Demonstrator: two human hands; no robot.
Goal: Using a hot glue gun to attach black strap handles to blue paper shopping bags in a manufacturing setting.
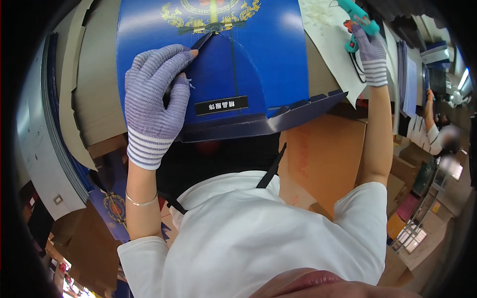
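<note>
On the bench before me lies a glossy blue printed cardboard sheet (278,74) with a gold crest at its far edge and a dark folded flap along its near edge. My left hand (156,94), in a lilac knit glove with bare thumb and fingertips, rests on its left part. Between its fingertips is a narrow dark flat strip (201,43), whose far end meets a small fitting at the crest's base. Off to the right, my right hand (370,47), gloved alike, is wrapped round a teal glue gun (360,17) above a white paper sheet.
Clear, glue-like bits lie on the white sheet (323,35). Stacked boards (44,124) stand at the left, and more blue sheets (410,82) at the right. A brown carton (323,154) sits below the bench edge. Another person (435,134) works at the far right.
</note>
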